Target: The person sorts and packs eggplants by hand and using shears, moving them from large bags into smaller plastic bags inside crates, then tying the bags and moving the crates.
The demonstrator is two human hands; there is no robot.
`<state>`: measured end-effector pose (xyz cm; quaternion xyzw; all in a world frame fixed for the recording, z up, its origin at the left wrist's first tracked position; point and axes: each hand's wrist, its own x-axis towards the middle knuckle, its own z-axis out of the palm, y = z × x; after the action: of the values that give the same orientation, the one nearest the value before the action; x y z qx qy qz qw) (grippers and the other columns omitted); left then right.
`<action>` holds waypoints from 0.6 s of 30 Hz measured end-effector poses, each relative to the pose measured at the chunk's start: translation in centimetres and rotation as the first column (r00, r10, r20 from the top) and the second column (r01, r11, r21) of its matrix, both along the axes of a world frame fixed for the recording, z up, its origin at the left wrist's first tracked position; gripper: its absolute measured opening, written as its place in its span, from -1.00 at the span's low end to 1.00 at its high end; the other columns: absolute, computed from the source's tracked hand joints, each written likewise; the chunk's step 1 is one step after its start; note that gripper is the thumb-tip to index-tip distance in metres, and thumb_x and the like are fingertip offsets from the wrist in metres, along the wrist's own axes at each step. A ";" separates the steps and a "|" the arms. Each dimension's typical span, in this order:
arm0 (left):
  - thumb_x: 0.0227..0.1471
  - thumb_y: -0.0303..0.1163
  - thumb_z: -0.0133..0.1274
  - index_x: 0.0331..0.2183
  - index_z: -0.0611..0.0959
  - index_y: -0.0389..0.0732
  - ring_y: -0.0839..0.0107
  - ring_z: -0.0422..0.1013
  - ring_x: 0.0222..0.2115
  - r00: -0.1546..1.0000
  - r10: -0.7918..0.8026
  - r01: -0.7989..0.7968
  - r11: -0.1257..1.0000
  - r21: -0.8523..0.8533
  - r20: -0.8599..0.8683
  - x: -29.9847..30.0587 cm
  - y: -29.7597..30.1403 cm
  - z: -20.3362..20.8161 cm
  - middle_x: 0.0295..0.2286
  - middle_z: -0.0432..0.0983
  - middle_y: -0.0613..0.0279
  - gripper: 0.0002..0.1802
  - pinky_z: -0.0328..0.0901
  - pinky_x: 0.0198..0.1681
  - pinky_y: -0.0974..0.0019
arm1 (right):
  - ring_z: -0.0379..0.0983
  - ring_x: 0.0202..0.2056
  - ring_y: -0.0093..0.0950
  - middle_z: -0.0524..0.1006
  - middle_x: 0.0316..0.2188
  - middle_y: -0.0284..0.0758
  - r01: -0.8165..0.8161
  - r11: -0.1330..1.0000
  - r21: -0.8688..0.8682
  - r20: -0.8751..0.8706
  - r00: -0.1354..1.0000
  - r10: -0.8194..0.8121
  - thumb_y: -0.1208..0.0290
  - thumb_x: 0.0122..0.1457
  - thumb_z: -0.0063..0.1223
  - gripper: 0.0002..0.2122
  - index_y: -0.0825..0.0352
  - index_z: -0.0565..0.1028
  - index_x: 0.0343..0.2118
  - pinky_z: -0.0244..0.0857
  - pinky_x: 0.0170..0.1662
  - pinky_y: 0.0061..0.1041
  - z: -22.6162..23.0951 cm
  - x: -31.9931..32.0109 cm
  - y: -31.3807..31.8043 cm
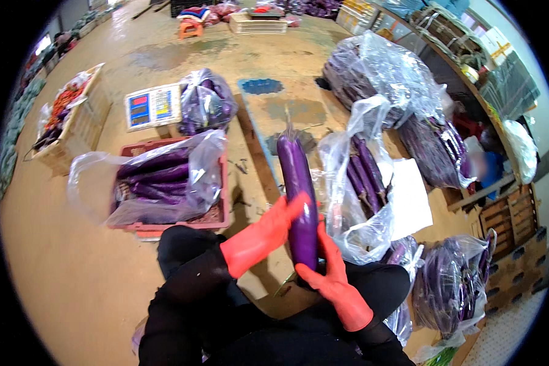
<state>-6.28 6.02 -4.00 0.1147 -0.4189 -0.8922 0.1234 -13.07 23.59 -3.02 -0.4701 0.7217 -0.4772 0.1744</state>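
A long glossy purple eggplant [300,195] stands nearly upright in front of me, its stem end pointing away. Gripping its lower end is my right hand [334,282], in a red rubber glove. My left hand [263,235], gloved the same, lies against the eggplant's left side, its fingers smeared by motion and partly across the skin. To the left, a clear plastic bag [206,177] of eggplants [155,177] rests in a red crate [224,192]. At the right, another open clear bag [354,235] holds several eggplants [365,174].
Behind the crate are a digital scale [154,107] and a bagged bundle of eggplants [207,104]. A pale crate [82,119] with red produce stands far left. Large eggplant bags [378,67] and a white sheet [410,198] lie right; another full bag [450,283] sits near my right knee.
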 end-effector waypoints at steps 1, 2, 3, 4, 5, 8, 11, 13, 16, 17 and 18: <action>0.00 0.24 -0.09 0.06 0.31 -0.21 0.24 0.35 -0.09 1.000 0.028 -0.027 0.982 0.188 -0.003 0.1 -1.4 -0.2 -0.08 0.37 0.06 -0.20 0.26 -0.02 0.18 | 0.35 -0.01 -0.27 0.38 -0.01 -0.09 -0.157 0.983 -0.099 0.009 0.987 0.159 0.43 -0.10 0.26 -0.32 0.37 0.22 0.13 0.20 0.06 -0.38 -0.2 -0.1 -0.8; -0.04 0.38 -0.26 -0.01 0.39 -0.27 0.18 0.40 -0.14 0.997 0.073 -0.081 0.960 0.269 0.040 0.2 -2.5 -0.5 -0.15 0.43 0.04 -0.09 0.33 -0.08 0.12 | 0.37 -0.03 -0.32 0.42 -0.05 -0.12 -0.117 0.992 -0.041 0.131 0.984 0.121 0.44 -0.08 0.24 -0.38 0.38 0.27 0.10 0.21 0.05 -0.40 0.1 0.1 -1.4; -0.06 0.42 -0.32 -0.02 0.39 -0.28 0.16 0.42 -0.17 0.995 0.069 -0.088 0.950 0.299 0.074 0.3 -3.7 -0.5 -0.17 0.45 0.03 -0.05 0.34 -0.11 0.09 | 0.39 -0.06 -0.37 0.45 -0.09 -0.15 -0.086 0.996 0.020 0.244 0.967 0.078 0.45 -0.06 0.23 -0.44 0.39 0.32 0.06 0.22 0.03 -0.42 0.6 0.2 -2.0; -0.06 0.44 -0.35 -0.03 0.40 -0.28 0.15 0.43 -0.20 0.994 0.091 -0.106 0.950 0.295 0.063 0.5 -4.0 -1.2 -0.20 0.46 0.03 -0.04 0.35 -0.12 0.09 | 0.40 -0.09 -0.46 0.49 -0.14 -0.21 -0.056 0.997 0.054 0.363 0.931 0.033 0.45 -0.01 0.19 -0.51 0.40 0.36 0.03 0.24 0.01 -0.46 0.9 -0.3 -2.0; -0.07 0.45 -0.38 -0.04 0.41 -0.27 0.15 0.45 -0.23 0.993 0.108 -0.115 0.953 0.281 0.037 0.4 -4.3 -1.2 -0.23 0.48 0.03 -0.03 0.35 -0.13 0.10 | 0.40 -0.12 -0.51 0.50 -0.17 -0.26 -0.013 1.000 0.004 0.500 0.866 0.009 0.45 0.06 0.12 -0.60 0.41 0.38 -0.01 0.25 -0.02 -0.50 1.0 -0.9 -2.5; -0.11 0.43 -0.23 -0.14 0.44 -0.22 0.15 0.47 -0.28 0.993 0.118 -0.119 0.939 0.324 0.023 1.4 -4.9 -1.6 -0.29 0.49 0.02 -0.13 0.36 -0.20 0.13 | 0.41 -0.11 -0.49 0.47 -0.15 -0.25 0.160 0.987 -0.007 0.664 0.739 -0.115 0.57 0.13 -0.02 -0.70 0.45 0.37 -0.05 0.24 -0.04 -0.55 2.2 -1.3 -3.1; -0.09 0.40 -0.20 -0.16 0.46 -0.23 0.20 0.48 -0.31 0.990 0.120 -0.137 0.941 0.309 0.073 1.9 -4.6 -1.9 -0.32 0.51 0.06 -0.15 0.36 -0.23 0.19 | 0.41 -0.12 -0.50 0.47 -0.15 -0.25 0.183 0.982 0.046 0.660 0.732 -0.167 0.56 0.13 0.00 -0.69 0.43 0.37 -0.04 0.25 -0.05 -0.56 1.5 -1.5 -3.1; -0.09 0.40 -0.19 -0.16 0.47 -0.24 0.22 0.48 -0.30 0.988 0.123 -0.142 0.962 0.233 0.094 1.9 -4.2 -1.5 -0.32 0.51 0.06 -0.16 0.36 -0.24 0.21 | 0.40 -0.12 -0.51 0.46 -0.14 -0.25 0.168 0.983 0.068 0.602 0.779 -0.175 0.55 0.12 0.01 -0.66 0.42 0.35 -0.01 0.25 -0.05 -0.55 0.2 -1.4 -2.9; 0.00 0.31 -0.22 -0.15 0.48 -0.26 0.21 0.46 -0.26 0.986 0.162 -0.165 0.970 0.176 0.033 1.9 -3.0 -0.2 -0.30 0.50 0.09 -0.23 0.34 -0.13 0.11 | 0.33 -0.03 -0.43 0.34 0.01 -0.20 0.010 0.995 0.104 0.381 0.923 -0.049 0.42 -0.07 0.26 -0.28 0.33 0.13 0.17 0.20 0.04 -0.41 -0.6 -0.2 -2.8; 0.00 0.31 -0.23 -0.15 0.48 -0.26 0.22 0.46 -0.24 0.984 0.178 -0.176 0.972 0.155 0.006 1.7 -2.4 0.3 -0.29 0.50 0.09 -0.23 0.33 -0.11 0.12 | 0.31 -0.01 -0.40 0.31 0.03 -0.18 -0.008 0.990 0.138 0.269 0.963 -0.030 0.37 -0.12 0.32 -0.18 0.32 0.07 0.20 0.17 0.07 -0.37 -0.2 0.6 -3.0; 0.00 0.31 -0.23 -0.13 0.46 -0.26 0.21 0.44 -0.19 0.986 0.165 -0.163 0.981 0.106 -0.014 1.7 -2.3 0.6 -0.26 0.49 0.07 -0.22 0.31 -0.08 0.12 | 0.28 0.03 -0.33 0.29 0.05 -0.14 -0.024 0.989 0.148 0.241 0.970 -0.012 0.29 -0.18 0.36 -0.06 0.33 -0.03 0.23 0.10 0.12 -0.31 -1.2 1.2 -3.1</action>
<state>-4.57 3.71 -3.39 0.1450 -0.3592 -0.9011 0.1950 -11.88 20.48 -4.24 -0.3964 0.7275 -0.4747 0.2970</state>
